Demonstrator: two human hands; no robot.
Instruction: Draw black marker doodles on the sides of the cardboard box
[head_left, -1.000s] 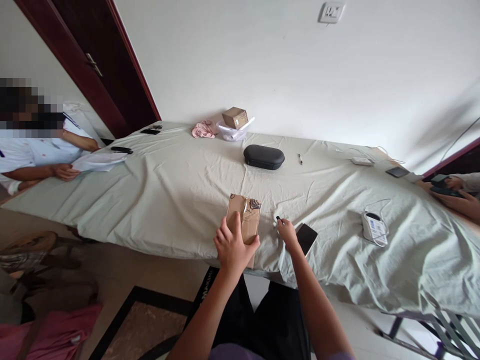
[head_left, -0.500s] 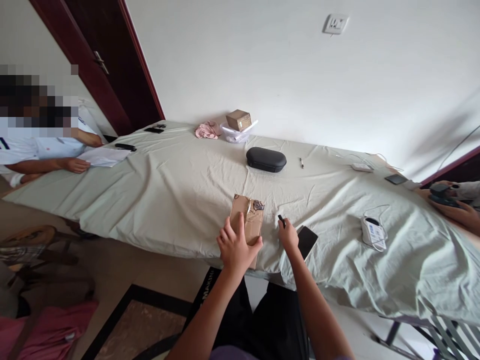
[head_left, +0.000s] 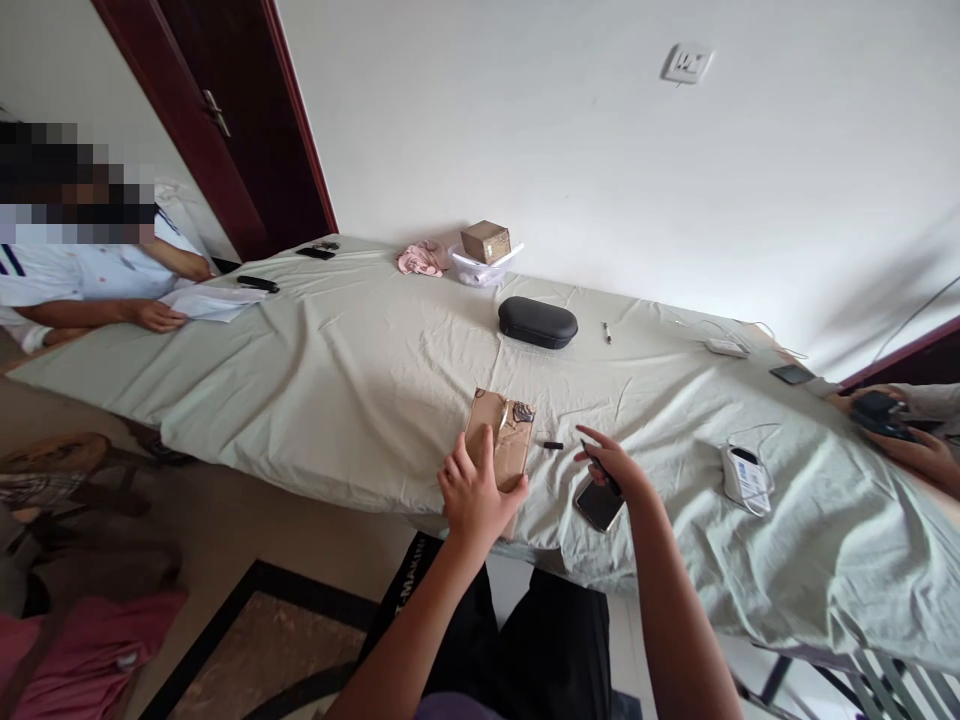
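Step in hand: steadying. Your left hand (head_left: 476, 492) lies spread flat on the brown parcel (head_left: 504, 432). Your right hand (head_left: 616, 468) pinches a slim dark tool (head_left: 592, 457) (cap (head_left: 553, 445) between hands). Next move calls for firm downward pressure.

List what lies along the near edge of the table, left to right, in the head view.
brown paper package under the left hand → small black piece → right hand holding a thin dark stick → white device
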